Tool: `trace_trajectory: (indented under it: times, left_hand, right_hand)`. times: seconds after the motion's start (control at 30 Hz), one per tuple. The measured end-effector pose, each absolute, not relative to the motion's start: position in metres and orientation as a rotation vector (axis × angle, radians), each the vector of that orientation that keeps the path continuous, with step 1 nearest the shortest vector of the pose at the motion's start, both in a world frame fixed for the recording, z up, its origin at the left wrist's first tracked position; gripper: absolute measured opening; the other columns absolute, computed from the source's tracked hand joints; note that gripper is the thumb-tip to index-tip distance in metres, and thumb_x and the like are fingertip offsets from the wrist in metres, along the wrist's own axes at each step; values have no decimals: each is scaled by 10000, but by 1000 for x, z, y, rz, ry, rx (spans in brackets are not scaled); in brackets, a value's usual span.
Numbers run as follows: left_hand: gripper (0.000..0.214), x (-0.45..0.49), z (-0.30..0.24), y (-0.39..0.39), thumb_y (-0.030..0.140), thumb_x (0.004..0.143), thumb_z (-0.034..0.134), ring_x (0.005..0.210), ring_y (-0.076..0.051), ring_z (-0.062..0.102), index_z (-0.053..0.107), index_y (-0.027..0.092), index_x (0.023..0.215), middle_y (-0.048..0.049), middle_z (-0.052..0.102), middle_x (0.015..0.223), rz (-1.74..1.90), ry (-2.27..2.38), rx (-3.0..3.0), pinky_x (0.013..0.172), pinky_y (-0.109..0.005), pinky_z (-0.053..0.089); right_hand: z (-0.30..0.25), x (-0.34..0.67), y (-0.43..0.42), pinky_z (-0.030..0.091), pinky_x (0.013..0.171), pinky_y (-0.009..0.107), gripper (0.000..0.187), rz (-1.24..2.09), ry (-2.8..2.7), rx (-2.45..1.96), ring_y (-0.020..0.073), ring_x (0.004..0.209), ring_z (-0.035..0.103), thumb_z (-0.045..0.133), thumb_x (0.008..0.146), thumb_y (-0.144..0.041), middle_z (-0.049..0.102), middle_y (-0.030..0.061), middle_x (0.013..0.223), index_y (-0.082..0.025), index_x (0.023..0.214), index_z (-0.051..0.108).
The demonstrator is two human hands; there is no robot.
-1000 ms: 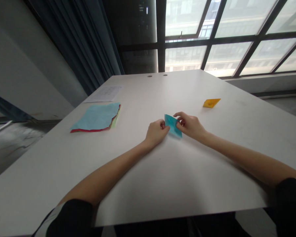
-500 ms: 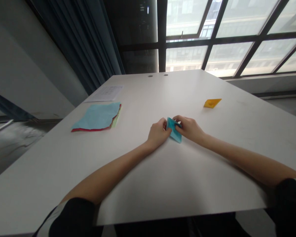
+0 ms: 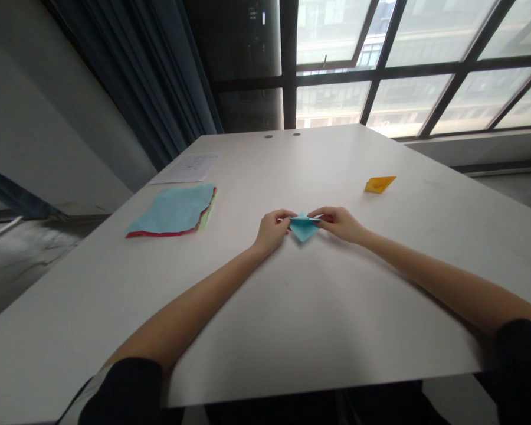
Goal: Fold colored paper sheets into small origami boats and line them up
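Note:
A small piece of folded light-blue paper (image 3: 303, 229) is held between my two hands, a little above or on the table; I cannot tell which. Its lower part comes to a point toward me, and a small tip sticks up at the top between two side corners. My left hand (image 3: 273, 229) pinches the left corner with thumb and fingers. On the opposite corner, my right hand (image 3: 340, 224) has the same kind of pinch. The fingers partly cover both corners.
On the white table (image 3: 265, 330), a stack of coloured paper sheets (image 3: 172, 209) lies at left, blue on top. Behind it is a printed sheet (image 3: 188, 167). A folded yellow-orange paper piece (image 3: 379, 185) sits at right. Windows and a dark blue curtain (image 3: 146, 71) stand beyond.
The blue paper has turned from a slanted position to point straight toward me, with its sides spread wider. My hands have moved slightly apart, now gripping opposite corners.

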State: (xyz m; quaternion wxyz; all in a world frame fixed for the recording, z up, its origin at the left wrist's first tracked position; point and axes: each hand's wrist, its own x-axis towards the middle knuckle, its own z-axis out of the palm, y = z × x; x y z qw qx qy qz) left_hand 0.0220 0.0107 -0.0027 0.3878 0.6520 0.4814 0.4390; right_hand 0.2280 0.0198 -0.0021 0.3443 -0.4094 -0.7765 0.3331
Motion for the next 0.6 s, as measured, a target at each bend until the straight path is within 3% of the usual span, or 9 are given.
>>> trace_trajectory:
  times: [0.1, 0.27, 0.43, 0.6]
  left_hand:
    - [284, 15, -2, 11, 148, 698, 446, 594, -131, 543, 695, 175, 833, -15, 632, 681, 992, 1332, 1945, 596, -254, 458]
    - [258, 10, 2, 3, 124, 702, 468, 878, -200, 545, 701, 195, 789, -51, 653, 889, 802, 1339, 2444, 837, -336, 431]
    - [198, 14, 6, -5, 274, 782, 502, 904, -218, 524, 667, 166, 771, -77, 631, 898, 704, 1357, 2669, 838, -362, 440]
    - [240, 16, 4, -6, 261, 824, 474, 1017, -209, 512, 619, 158, 985, -70, 634, 1011, 612, 1173, 2826, 899, -356, 426]
  right_hand:
    - [-1, 231, 17, 505, 806, 334, 257, 739, -2172, -968, 182, 879, 634, 544, 782, -315, 675, 46, 1003, -217, 993, 650]
    - [2, 234, 12, 461, 881, 364, 321, 483, -2513, -761, 204, 997, 587, 551, 802, -329, 637, 82, 1098, -223, 1097, 620]
    - [0, 234, 14, 433, 918, 367, 298, 438, -2583, -705, 200, 1035, 560, 500, 850, -332, 639, 84, 1101, -203, 1089, 622]
    - [-6, 234, 16, 437, 909, 359, 271, 410, -2546, -700, 188, 1003, 568, 469, 860, -271, 657, 65, 1039, -204, 1086, 604]
